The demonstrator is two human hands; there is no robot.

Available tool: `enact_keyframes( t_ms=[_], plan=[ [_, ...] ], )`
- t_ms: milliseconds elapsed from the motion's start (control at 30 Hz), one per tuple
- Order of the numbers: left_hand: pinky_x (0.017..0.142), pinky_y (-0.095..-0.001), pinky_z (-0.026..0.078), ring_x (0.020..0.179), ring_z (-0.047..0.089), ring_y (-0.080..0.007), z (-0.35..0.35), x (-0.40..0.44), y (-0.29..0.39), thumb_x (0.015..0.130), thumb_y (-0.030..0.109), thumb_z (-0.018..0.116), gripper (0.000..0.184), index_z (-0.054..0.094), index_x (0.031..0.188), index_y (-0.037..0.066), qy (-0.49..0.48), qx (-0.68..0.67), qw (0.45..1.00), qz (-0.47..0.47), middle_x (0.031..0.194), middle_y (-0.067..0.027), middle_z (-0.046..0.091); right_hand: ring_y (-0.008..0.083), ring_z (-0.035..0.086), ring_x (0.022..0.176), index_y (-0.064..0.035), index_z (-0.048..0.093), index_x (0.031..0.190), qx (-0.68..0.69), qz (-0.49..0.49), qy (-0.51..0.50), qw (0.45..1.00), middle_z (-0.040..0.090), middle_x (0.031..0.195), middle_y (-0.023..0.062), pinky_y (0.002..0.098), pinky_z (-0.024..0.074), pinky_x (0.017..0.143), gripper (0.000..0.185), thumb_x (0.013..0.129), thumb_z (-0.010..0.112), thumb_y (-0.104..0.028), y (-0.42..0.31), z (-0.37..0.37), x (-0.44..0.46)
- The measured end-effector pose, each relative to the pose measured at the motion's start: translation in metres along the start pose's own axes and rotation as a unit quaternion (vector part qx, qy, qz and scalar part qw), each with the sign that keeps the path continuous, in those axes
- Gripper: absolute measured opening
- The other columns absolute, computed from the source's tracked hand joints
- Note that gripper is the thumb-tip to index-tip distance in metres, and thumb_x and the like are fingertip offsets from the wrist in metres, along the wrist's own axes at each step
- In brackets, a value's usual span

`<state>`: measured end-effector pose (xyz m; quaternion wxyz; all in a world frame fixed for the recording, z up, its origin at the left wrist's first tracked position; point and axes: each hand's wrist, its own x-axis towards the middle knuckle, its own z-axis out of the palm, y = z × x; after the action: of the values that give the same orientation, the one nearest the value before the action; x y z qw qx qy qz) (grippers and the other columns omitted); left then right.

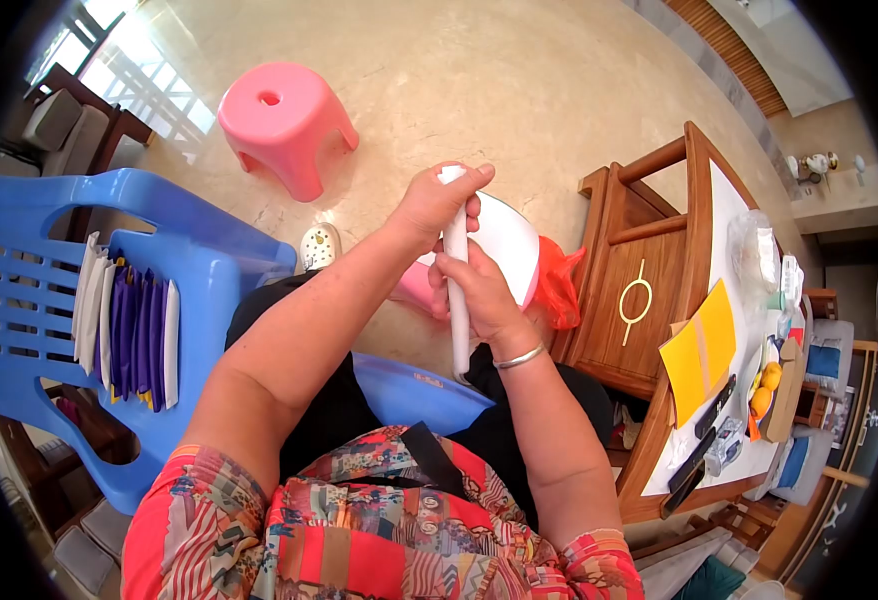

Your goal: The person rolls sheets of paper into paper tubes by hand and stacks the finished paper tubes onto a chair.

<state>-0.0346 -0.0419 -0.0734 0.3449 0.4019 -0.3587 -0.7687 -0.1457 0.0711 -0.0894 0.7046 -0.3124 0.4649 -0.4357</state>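
A long white roll [459,335], perhaps of paper or thin sheet, is held upright in front of my lap. My left hand [444,205] is wrapped round its far end, with the thumb near the tip. Lower down, my right hand [481,290], with a silver bangle at the wrist, closes on the roll's middle. Behind the hands lies a flat white surface [507,240] with a pink thing [414,290] partly showing under it. Just beyond its right side is a red plastic bag [559,285].
A blue plastic chair [189,250] on the left carries a row of purple and white folded packets [139,330]. A pink stool [284,110] stands ahead on the floor. At right, a wooden table [649,420] bears a yellow envelope [699,350], oranges [762,400] and packaging.
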Motion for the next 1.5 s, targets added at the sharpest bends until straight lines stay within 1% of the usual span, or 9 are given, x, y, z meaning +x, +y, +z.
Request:
enact_keyframes(
  t_ms=[167,267,367,467,633,867,1000,1200,1500],
  plan=[
    [0.048,-0.0281,0.049,0.053,0.061,-0.0135,0.009,-0.003,-0.008,0.093,0.038,0.078,0.034,0.06,0.09,0.01,0.044,0.065,0.996,0.051,0.068,-0.0029,0.063,0.0109,0.062,0.058,-0.0037,0.058,0.113,-0.28,-0.141,0.125,0.941,0.062,0.079,0.0029,0.0254,0.0513,0.05,0.022,0.102,0.065,-0.022,0.031,-0.006,0.017],
    [0.048,-0.0284,0.05,0.052,0.061,-0.0142,0.008,-0.004,-0.006,0.093,0.036,0.079,0.034,0.06,0.089,0.009,0.037,0.051,0.997,0.05,0.067,-0.0044,0.064,0.0139,0.061,0.053,-0.0043,0.058,0.106,-0.195,-0.09,0.083,0.973,0.062,0.076,0.004,0.0268,0.0488,0.048,0.019,0.103,0.063,-0.023,0.02,-0.001,0.009],
    [0.048,-0.029,0.05,0.052,0.062,-0.015,0.001,-0.001,-0.001,0.092,0.034,0.079,0.033,0.06,0.09,0.007,-0.003,-0.015,0.999,0.03,0.067,-0.0066,0.065,0.0128,0.058,0.051,-0.0061,0.056,0.102,0.076,0.041,-0.039,0.995,0.06,0.074,0.0022,0.0269,0.0477,0.047,0.017,0.102,0.065,-0.021,-0.004,0.0,-0.004],
    [0.048,-0.0287,0.051,0.053,0.062,-0.0152,0.0,-0.001,0.001,0.092,0.034,0.08,0.034,0.06,0.091,0.006,-0.037,-0.048,0.998,0.025,0.068,-0.0068,0.065,0.0129,0.056,0.047,-0.007,0.055,0.103,0.129,0.057,-0.067,0.988,0.057,0.074,0.0021,0.0273,0.0479,0.045,0.018,0.099,0.066,-0.02,-0.004,-0.004,-0.005],
    [0.051,-0.0269,0.051,0.055,0.064,-0.0152,0.006,-0.004,-0.01,0.094,0.035,0.079,0.033,0.061,0.09,0.008,-0.016,0.037,0.998,0.048,0.068,-0.0059,0.066,0.0123,0.059,0.053,-0.0037,0.06,0.101,-0.125,-0.035,0.11,0.985,0.063,0.075,0.0032,0.0274,0.0483,0.048,0.022,0.097,0.07,-0.023,0.008,0.001,0.007],
    [0.086,-0.0382,0.054,0.093,0.071,-0.0215,-0.014,0.014,-0.002,0.109,0.056,0.038,0.057,0.062,0.117,0.005,0.029,-0.028,0.999,0.022,0.105,-0.0108,0.07,0.0225,0.066,0.06,-0.0004,0.064,0.103,-0.309,-0.024,0.172,0.935,0.068,0.078,0.0135,0.0355,0.0523,0.056,0.027,0.095,0.071,-0.026,-0.018,-0.019,0.0],
    [0.075,-0.0316,0.049,0.087,0.068,-0.0166,-0.02,0.014,0.002,0.106,0.042,0.048,0.041,0.064,0.118,0.006,0.07,0.073,0.995,-0.023,0.103,-0.0047,0.068,0.0426,0.068,0.078,0.0017,0.063,0.098,-0.497,-0.073,0.198,0.842,0.068,0.083,0.0252,0.0481,0.0528,0.07,0.032,0.092,0.072,-0.028,-0.034,-0.053,-0.006],
    [0.071,-0.0306,0.053,0.076,0.066,-0.014,-0.005,0.012,-0.011,0.099,0.035,0.062,0.032,0.071,0.103,0.004,-0.03,0.179,0.978,0.105,0.095,-0.0046,0.068,0.0421,0.068,0.083,-0.0003,0.064,0.099,-0.589,-0.058,0.19,0.784,0.069,0.087,0.0237,0.0495,0.053,0.074,0.029,0.09,0.072,-0.027,-0.048,-0.069,-0.025],
    [0.068,-0.0314,0.052,0.077,0.067,-0.0151,-0.005,0.009,-0.011,0.101,0.04,0.063,0.033,0.068,0.1,0.008,-0.039,0.171,0.984,-0.021,0.095,-0.0037,0.068,0.0422,0.069,0.088,-0.0036,0.065,0.1,-0.754,-0.027,0.134,0.643,0.071,0.091,0.0212,0.0518,0.0547,0.078,0.024,0.089,0.069,-0.025,-0.098,-0.051,-0.037]
  ],
)
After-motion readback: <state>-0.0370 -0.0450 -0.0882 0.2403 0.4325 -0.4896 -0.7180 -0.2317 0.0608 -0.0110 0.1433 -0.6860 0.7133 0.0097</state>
